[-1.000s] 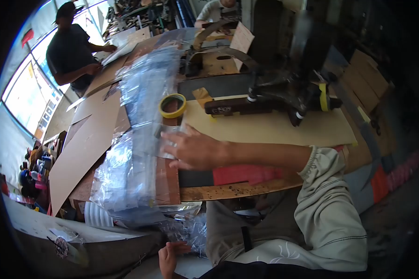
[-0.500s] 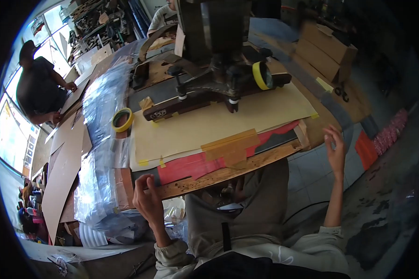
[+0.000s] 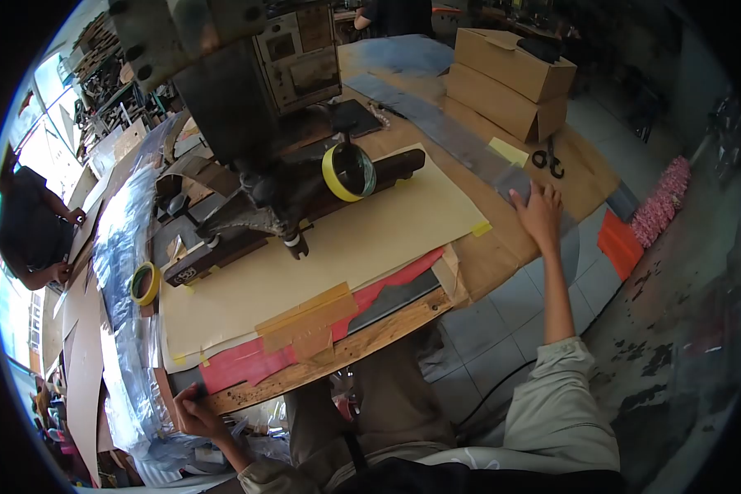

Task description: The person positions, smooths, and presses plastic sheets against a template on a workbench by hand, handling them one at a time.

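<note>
My left hand (image 3: 196,413) is at the near left corner of the work table, its fingers curled in beside the end of the wooden edge strip (image 3: 337,350). Whether anything is between those fingers is hidden. My right hand (image 3: 540,217) reaches out to the right and rests, fingers spread, on the near end of a long grey strip (image 3: 436,119). Between the hands lies a cream sheet (image 3: 321,263) with yellow tape at its corners. Brown tape (image 3: 305,317) joins its front edge to red material (image 3: 247,364). A dark bar (image 3: 222,260) under the machine head lies across the sheet.
A yellow tape roll (image 3: 348,173) hangs on the machine (image 3: 255,165); another tape roll (image 3: 145,284) lies left. Cardboard boxes (image 3: 506,86) and black-handled scissors (image 3: 549,160) are on the right. Plastic sheeting (image 3: 123,329) covers the left side. Another person (image 3: 29,218) works at far left.
My view has turned right, so the table appears shifted left. My right hand has gone from raised in the air to resting on the grey strip. My left hand remains by the table's left corner.
</note>
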The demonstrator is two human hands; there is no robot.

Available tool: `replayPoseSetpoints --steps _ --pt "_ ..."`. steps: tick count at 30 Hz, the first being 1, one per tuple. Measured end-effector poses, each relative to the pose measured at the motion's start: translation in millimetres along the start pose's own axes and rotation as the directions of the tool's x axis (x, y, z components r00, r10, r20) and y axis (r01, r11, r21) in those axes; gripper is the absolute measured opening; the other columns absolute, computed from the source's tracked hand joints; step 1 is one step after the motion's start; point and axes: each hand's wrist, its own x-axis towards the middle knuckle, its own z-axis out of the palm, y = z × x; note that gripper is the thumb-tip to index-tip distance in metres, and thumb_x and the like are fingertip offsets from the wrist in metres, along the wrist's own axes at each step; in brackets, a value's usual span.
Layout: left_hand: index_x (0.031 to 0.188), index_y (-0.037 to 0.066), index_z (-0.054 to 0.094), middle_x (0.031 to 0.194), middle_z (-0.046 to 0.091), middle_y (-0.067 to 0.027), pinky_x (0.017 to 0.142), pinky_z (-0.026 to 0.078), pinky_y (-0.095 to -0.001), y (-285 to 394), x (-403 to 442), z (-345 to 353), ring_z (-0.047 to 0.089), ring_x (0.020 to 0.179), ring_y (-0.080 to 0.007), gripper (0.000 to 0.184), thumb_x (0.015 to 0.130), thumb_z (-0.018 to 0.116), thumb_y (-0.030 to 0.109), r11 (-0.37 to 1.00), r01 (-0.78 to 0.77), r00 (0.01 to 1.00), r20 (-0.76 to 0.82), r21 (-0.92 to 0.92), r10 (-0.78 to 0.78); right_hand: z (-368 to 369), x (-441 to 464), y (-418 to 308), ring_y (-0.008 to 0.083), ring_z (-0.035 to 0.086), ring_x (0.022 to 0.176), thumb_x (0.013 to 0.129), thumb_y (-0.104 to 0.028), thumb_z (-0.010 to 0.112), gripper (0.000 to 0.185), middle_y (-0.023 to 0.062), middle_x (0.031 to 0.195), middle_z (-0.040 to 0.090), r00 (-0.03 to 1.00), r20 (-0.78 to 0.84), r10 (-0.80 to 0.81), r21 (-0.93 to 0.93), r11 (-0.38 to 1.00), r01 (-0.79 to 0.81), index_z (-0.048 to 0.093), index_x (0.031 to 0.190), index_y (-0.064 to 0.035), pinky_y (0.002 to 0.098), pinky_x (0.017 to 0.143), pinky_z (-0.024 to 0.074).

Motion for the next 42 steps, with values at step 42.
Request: replayPoseSetpoints --steps 42 --pt "0.086 -0.006 0.055 0.078 0.059 -0.0133 0.07 0.05 -0.033 -16 -20 1 0.059 0.074 -0.0228 0.041 0.096 0.038 0.029 0.992 0.082 0.997 -0.006 -0.092 -0.083 -2 5 -3 0.0354 0.051 0.099 0.085 -0.043 0.064 0.044 0.0181 0.102 0.053 0.978 -0.111 0.178 -0.101 0.977 -0.189 0.055 0.106 -0.0051 0.0469 0.085 0.0393"
